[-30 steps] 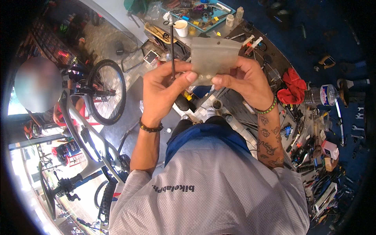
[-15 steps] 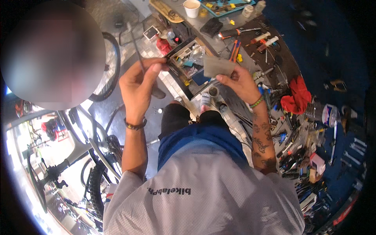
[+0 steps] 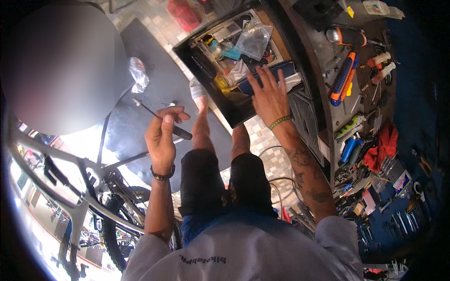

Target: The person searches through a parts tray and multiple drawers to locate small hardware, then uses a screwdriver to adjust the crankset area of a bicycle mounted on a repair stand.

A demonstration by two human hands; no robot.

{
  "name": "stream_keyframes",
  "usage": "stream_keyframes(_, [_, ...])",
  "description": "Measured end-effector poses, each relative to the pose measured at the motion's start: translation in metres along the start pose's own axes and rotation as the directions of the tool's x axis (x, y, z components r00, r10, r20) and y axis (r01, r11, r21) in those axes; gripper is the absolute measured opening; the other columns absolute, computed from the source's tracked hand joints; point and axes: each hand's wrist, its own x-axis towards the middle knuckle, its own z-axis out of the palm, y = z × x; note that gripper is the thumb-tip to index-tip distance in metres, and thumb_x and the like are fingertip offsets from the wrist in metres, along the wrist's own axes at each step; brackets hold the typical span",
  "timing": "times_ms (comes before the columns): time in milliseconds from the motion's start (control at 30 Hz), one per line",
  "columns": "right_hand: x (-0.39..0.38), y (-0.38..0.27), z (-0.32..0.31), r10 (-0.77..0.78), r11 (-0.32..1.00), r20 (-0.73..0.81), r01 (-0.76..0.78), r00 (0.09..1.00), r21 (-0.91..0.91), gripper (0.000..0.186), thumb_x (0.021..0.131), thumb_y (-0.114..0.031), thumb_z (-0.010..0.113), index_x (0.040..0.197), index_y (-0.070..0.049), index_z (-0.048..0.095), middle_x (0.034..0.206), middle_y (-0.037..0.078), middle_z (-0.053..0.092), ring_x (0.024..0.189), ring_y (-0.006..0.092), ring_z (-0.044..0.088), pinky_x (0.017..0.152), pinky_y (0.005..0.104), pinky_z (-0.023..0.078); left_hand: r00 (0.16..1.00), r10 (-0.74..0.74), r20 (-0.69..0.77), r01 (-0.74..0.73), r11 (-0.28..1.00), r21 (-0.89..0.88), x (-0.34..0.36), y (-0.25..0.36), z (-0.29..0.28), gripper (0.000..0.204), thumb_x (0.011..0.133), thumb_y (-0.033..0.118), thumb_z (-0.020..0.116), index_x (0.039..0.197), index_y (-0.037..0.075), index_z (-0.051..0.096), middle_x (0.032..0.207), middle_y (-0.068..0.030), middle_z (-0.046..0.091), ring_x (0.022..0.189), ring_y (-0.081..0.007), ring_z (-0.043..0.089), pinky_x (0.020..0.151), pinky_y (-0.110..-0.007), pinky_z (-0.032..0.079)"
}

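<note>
My left hand (image 3: 161,138) is closed round a screwdriver-like tool (image 3: 182,132) with a dark handle. Its thin shaft points up and left, ending in a small pale tip. My right hand (image 3: 272,91) is open, fingers spread, over the near right part of an open black drawer (image 3: 239,119). Under those fingers lies a dark blue flat item (image 3: 248,85); whether they touch it I cannot tell. A clear plastic bag (image 3: 255,40), a light blue piece (image 3: 231,52) and assorted small parts fill the drawer.
A workbench on the right carries an orange-and-blue utility knife (image 3: 344,79), an orange-and-black torch-like tool (image 3: 347,36), a red cloth (image 3: 382,147) and several hand tools. A grey bicycle frame (image 3: 86,180) stands at left. Another person, blurred, is at upper left.
The greyish flat sheet has left my right hand, which is now spread over the drawer. My left hand has lowered, still with the tool. The view has shifted, bringing the drawer closer.
</note>
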Motion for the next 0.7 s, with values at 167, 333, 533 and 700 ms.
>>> stream_keyframes(167, [-0.051, 0.015, -0.022, -0.008, 0.999, 0.146, 0.002, 0.989, 0.039, 0.047, 0.090, -0.011, 0.069, 0.137, -0.011, 0.063, 0.134, 0.011, 0.060, 0.129, 0.0274, 0.058, 0.123, 0.0583, 0.030, 0.998, -0.039, 0.056, 0.041, 0.999, -0.022, 0.012, -0.032, 0.008, 0.034, 0.113, 0.024, 0.054, 0.112, -0.004, 0.073, 0.101, -0.0096, 0.074, 0.091, -0.0146, 0.063, 0.084, -0.030, 0.051])
stream_keyframes(333, [-0.063, 0.017, -0.020, -0.019, 0.999, 0.085, 0.015, 0.996, 0.043, 0.036, 0.090, -0.014, 0.073, 0.125, -0.012, 0.067, 0.130, 0.011, 0.060, 0.125, 0.0284, 0.059, 0.122, 0.0585, 0.032, 0.989, -0.076, 0.124, 0.074, 0.997, 0.016, 0.013, -0.050, 0.014, 0.042, 0.114, 0.033, 0.051, 0.114, -0.003, 0.071, 0.099, -0.0102, 0.075, 0.091, -0.0154, 0.064, 0.086, -0.031, 0.050])
stream_keyframes(533, [-0.018, 0.015, -0.010, -0.019, 0.998, 0.002, 0.019, 1.000, 0.056, 0.039, 0.093, -0.035, 0.075, 0.117, -0.006, 0.069, 0.126, 0.013, 0.062, 0.120, 0.0309, 0.059, 0.115, 0.0540, 0.038, 0.987, -0.035, 0.158, 0.039, 0.999, -0.021, 0.015, -0.056, 0.014, 0.041, 0.113, 0.031, 0.052, 0.114, -0.004, 0.071, 0.099, -0.0108, 0.075, 0.089, -0.0152, 0.064, 0.084, -0.032, 0.051])
stream_keyframes(700, [0.009, 0.026, 0.002, -0.034, 0.996, 0.201, 0.050, 0.979, -0.078, 0.045, 0.095, -0.048, 0.071, 0.108, -0.005, 0.075, 0.113, 0.013, 0.064, 0.111, 0.0297, 0.057, 0.097, 0.0473, 0.043, 0.987, -0.096, 0.126, 0.108, 0.989, -0.099, 0.014, -0.056, 0.014, 0.033, 0.112, 0.022, 0.054, 0.114, -0.004, 0.073, 0.100, -0.0101, 0.074, 0.090, -0.0157, 0.068, 0.081, -0.029, 0.052])
